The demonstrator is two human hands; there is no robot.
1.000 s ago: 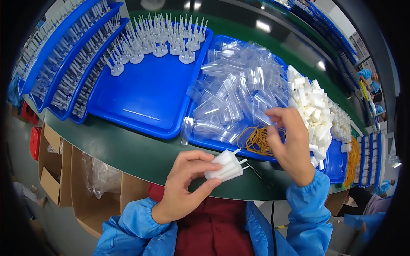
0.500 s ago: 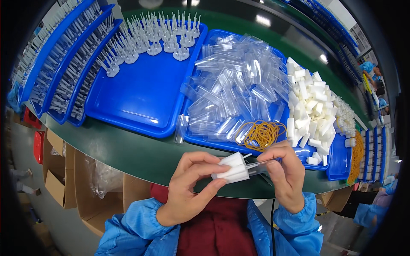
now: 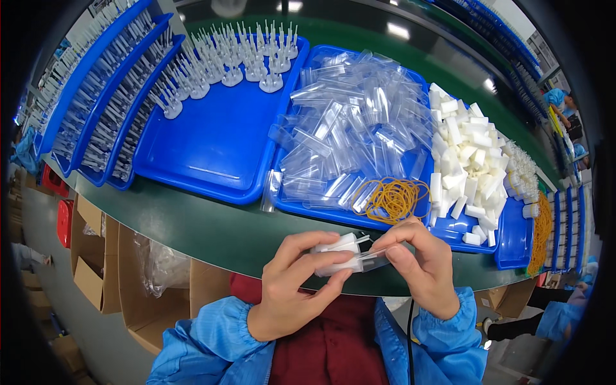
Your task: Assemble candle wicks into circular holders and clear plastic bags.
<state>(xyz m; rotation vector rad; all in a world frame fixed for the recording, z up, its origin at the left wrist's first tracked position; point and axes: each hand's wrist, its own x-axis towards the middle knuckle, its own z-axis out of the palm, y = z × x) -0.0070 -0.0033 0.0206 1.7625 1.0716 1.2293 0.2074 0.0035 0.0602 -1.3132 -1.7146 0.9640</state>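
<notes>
My left hand (image 3: 287,287) is closed around a bundle of white foam blocks (image 3: 338,266), with thin pale prongs sticking out of its right end. Close to those prongs, my right hand (image 3: 425,266) pinches a thin clear plastic piece (image 3: 375,255) between thumb and fingers. The plastic piece reaches to the bundle's end; the inside of the bundle is hidden. Just beyond my hands lie a heap of tan rubber bands (image 3: 396,204) and a pile of clear plastic sleeves (image 3: 359,122).
A blue tray (image 3: 199,154) at the left holds pronged clear plastic parts (image 3: 232,76) along its far side. More filled blue trays (image 3: 115,96) lean stacked beside it. White foam blocks (image 3: 471,144) are heaped at the right. Cardboard boxes (image 3: 144,314) stand below the table's edge.
My right hand has moved slightly left, bringing the clear plastic piece closer to the foam bundle. My left hand keeps its hold and has shifted a little.
</notes>
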